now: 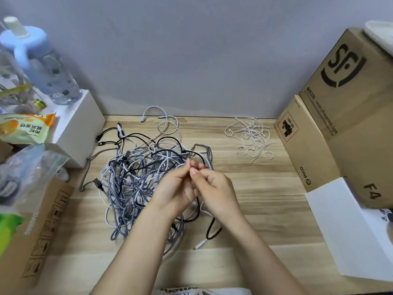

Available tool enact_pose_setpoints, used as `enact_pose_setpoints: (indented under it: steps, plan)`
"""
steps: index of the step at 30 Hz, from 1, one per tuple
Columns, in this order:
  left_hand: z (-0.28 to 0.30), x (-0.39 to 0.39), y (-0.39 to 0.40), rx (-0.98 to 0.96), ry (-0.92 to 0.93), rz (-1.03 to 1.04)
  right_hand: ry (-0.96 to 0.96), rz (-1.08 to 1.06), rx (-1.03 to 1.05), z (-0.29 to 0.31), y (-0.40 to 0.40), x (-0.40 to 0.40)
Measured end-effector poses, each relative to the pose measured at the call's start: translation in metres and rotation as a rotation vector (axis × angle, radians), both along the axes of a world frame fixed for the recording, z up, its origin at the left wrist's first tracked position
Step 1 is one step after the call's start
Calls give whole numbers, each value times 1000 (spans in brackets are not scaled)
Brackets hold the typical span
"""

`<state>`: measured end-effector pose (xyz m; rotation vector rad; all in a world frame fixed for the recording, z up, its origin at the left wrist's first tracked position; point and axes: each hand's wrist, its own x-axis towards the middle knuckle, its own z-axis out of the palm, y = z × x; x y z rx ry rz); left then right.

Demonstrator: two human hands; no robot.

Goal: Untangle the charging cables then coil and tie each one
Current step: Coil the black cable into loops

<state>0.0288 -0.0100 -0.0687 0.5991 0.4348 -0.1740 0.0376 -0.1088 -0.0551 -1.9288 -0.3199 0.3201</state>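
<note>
Both hands meet over the cable tangle [146, 179] mid-table [265, 201]; nothing is freed yet.
Left hand [176, 188] and right hand [214, 188] have curled fingertips pinched together over the heap, apparently on a strand, but which one is hidden. Advice: find one plug end, feed it back through loops, avoid pulling tight. Ties [252, 136] lie well apart, far right.

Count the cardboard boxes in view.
3: a large SF box at right, a smaller Pico box beside it, one flattened box at lower left. Others may be hidden.
</note>
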Motion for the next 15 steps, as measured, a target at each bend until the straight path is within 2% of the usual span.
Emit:
enact_pose_setpoints:
  steps: [3, 5, 8, 11, 15]
  plan:
    - [4, 7, 14, -286, 67, 84, -65, 26, 108, 22, -5, -9]
    - [-2, 11, 30, -326, 103, 195, -99, 79, 227, 42, -11, -20]
    - [-15, 13, 55, -300, 126, 302, -181, 133, 342, 60, -15, -32]
    - [-17, 8, 63, -270, 105, 360, -93, 104, 365, 51, -13, -23]
    - [-15, -2, 57, -4, 36, 295, 154, 88, 111, 23, -21, 5]
